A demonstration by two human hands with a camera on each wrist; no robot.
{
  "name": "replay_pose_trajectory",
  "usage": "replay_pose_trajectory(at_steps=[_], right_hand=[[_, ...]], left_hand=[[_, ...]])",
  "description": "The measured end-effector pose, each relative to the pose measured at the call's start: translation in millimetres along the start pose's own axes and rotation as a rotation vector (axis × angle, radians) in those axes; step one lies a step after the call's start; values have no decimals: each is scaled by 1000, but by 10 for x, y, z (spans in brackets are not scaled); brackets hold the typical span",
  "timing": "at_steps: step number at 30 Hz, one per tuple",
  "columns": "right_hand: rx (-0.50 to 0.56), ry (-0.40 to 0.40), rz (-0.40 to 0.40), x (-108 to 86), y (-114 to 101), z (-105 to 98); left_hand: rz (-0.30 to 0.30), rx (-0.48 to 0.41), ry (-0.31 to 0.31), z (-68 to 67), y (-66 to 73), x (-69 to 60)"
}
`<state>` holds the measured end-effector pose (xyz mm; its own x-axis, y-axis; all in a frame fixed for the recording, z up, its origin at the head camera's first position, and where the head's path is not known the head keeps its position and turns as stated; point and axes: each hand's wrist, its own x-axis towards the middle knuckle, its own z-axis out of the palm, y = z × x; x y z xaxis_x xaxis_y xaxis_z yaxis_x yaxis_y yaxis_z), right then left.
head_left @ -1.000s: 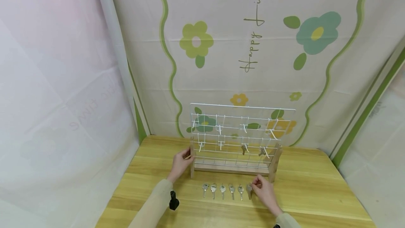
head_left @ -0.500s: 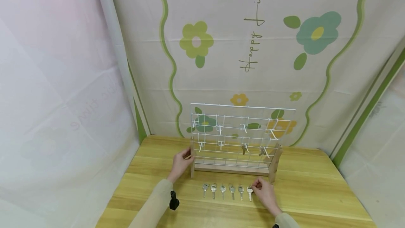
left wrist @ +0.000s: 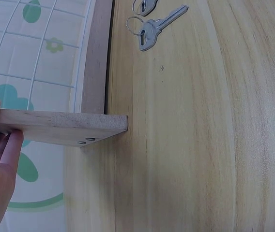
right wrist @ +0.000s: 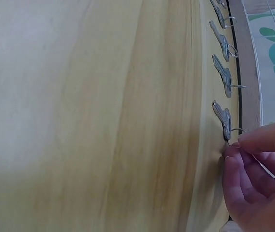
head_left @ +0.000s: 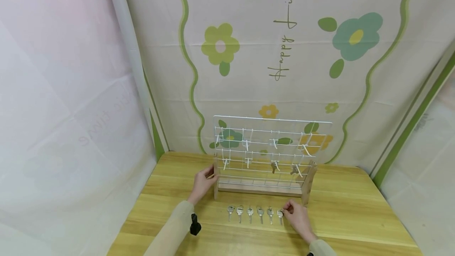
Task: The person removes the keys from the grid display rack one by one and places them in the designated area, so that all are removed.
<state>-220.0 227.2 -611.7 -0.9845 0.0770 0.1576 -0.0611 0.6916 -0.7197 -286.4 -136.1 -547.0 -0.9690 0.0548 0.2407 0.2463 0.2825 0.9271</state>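
Observation:
My left hand grips the wooden side post of a white wire rack, thumb on one face and fingers on the other. At the right end of a row of silver keys, my right hand pinches the small ring of the rightmost key between thumb and index finger. That key lies on the table in line with the others, its blade pointing toward the front. Several more keys, such as the leftmost key, lie side by side to its left.
White hooks stick out from the rack in two rows. On the lower right hooks hang two keys, one of them a darker key. The wooden table is enclosed by printed cloth behind and at both sides.
The rightmost key has turned from a darker, tilted pose to lying on the table, and my right hand has shifted very slightly down. My left hand stays on the post.

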Motion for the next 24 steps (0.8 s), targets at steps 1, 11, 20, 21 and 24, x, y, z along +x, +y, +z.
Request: replay_pose_trajectory(at_steps=[1,11,20,21,24], right_hand=[[1,0,-3,-2,-4,-5],[31,64,-70,59,-140,-99],[51,196,-182,191,-521,-227],[55,212,-190,211,-571,-243],[74,249,-212,273,-717,-290]], left_hand=[[4,0,-4,-9,44,-15],[-1,-1,-5,-57,308,-102],[-3,-17,-5,-26,164,-55],[-1,-14,-1,-14,112,-41],[-3,6,16,18,-24,10]])
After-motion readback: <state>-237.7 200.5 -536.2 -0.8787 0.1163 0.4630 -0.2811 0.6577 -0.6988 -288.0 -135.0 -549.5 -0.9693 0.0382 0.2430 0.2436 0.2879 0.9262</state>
